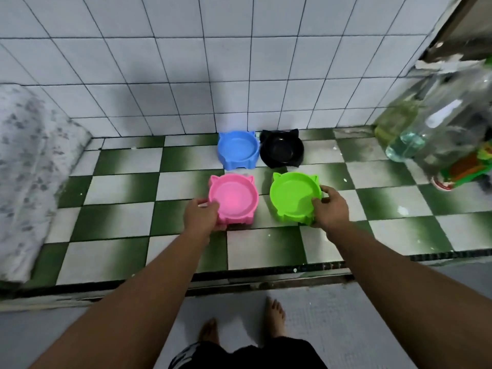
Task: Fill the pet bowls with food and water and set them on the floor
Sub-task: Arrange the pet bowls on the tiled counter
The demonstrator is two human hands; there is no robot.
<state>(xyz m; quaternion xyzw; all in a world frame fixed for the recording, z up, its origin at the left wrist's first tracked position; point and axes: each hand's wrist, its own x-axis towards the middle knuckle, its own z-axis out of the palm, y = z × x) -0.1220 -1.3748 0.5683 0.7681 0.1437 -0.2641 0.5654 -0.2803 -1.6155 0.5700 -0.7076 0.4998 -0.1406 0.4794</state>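
Four empty cat-shaped bowls on the checkered floor

The left hand point(201, 213) has its grip on the pink bowl point(233, 199), the right hand point(330, 206) on the green bowl point(294, 197); blue bowl point(237, 149) and black bowl point(282, 150) sit behind. All look unfilled, so filling remains.

Open checkered floor point(127, 187) left of my pink bowl point(233, 199); blue bowl point(237, 149) close behind it, green bowl point(295, 197) just right, bottles point(415, 129) far right.

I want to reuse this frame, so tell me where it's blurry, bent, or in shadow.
Head view: the bottles at the right edge are smeared; wide-angle bending curves the wall tiles; a soft shadow falls on the wall above the blue bowl; the pink bowl and green bowl look sharp.
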